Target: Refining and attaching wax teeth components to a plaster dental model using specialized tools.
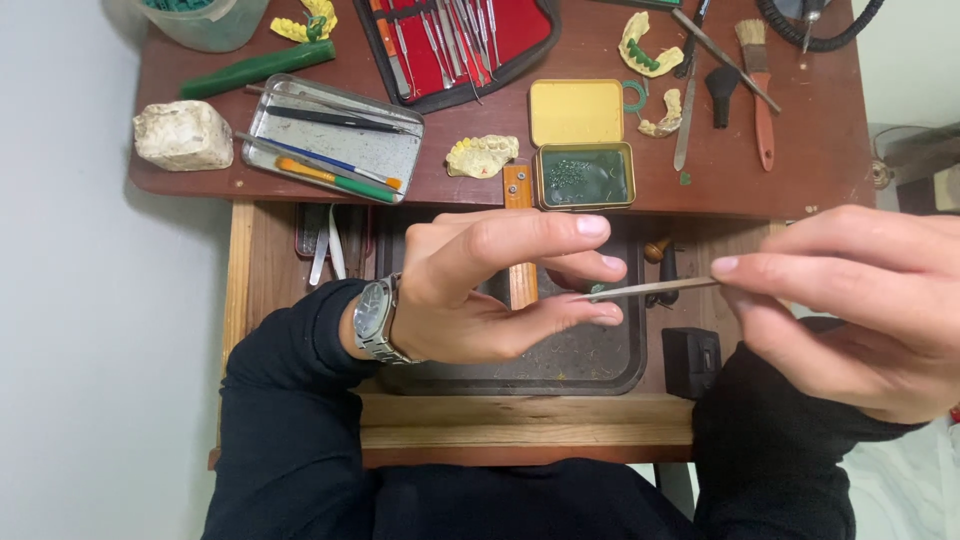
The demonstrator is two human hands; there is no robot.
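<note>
My right hand [860,300] pinches the back end of a thin metal carving tool [655,288] that lies level, its tip pointing left. My left hand [500,285], with a steel wristwatch [375,318] on the wrist, touches that tip with thumb and fingers; something small may sit between them, but it is hidden. Both hands hover over a dark tray [600,365] in a pulled-out wooden drawer [520,425].
On the brown desk: an open yellow tin [580,145] with green wax, yellow dental casts [482,155], a metal tray [335,140] of tools, a red instrument roll [460,35], a green wax stick [258,68], a white stone block [183,135], brushes [760,90]. A small black box [692,360] sits right of the dark tray.
</note>
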